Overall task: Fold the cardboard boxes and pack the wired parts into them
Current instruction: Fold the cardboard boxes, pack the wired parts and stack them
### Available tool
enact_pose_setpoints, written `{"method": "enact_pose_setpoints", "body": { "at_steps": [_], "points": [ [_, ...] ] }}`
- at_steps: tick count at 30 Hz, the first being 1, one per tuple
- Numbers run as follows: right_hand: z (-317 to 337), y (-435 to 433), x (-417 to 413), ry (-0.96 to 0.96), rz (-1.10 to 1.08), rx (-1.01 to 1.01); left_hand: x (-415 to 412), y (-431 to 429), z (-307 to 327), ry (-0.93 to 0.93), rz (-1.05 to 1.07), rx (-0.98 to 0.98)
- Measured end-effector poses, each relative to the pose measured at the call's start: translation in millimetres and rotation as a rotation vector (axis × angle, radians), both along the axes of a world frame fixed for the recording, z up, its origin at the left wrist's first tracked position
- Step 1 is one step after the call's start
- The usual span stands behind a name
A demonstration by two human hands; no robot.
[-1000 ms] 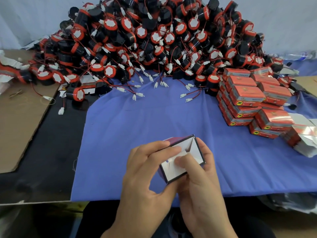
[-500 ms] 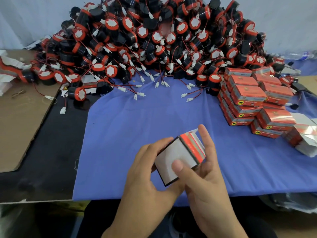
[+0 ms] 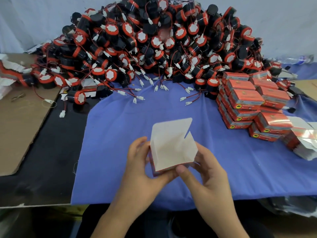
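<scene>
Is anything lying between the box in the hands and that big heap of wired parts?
Nothing solid. The left hand and right hand hold the box over bare blue cloth; only loose wires with white connectors trail from the front of the heap.

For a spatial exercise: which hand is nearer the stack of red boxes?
Right. The right hand is left of the stack of red boxes, nearer the person; the left hand is farther left.

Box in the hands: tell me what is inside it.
The box shows only white inner card and its raised flap; nothing packed shows. The flap, the left hand and the right hand cover the rest of the inside.
</scene>
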State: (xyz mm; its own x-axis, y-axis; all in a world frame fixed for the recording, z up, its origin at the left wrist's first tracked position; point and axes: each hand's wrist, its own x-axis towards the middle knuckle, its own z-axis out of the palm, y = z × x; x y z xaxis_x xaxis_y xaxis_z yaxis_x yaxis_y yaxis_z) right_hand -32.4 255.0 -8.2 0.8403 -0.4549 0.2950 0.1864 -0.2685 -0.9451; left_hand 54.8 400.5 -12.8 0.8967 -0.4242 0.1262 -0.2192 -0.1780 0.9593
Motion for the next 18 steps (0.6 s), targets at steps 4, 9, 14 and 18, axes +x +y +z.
{"method": "enact_pose_setpoints", "body": {
  "at_steps": [4,9,14,18],
  "points": [
    [-36.4,0.9,8.0,0.181,-0.088,-0.105,21.8,1.0,-25.1,-0.189,-0.019,0.756],
    [-54.9,0.4,9.9,0.264,-0.096,-0.168,30.9,5.9,-46.1,-0.248,-0.084,0.992],
    [-50.5,-19.3,0.3,0.322,-0.001,0.095,45.5,25.9,-36.6,-0.051,-0.214,0.787],
    [-38.2,-43.1,20.1,0.228,-0.064,0.511,74.3,54.8,-31.6,0.227,-0.099,0.161]
  ]
}}
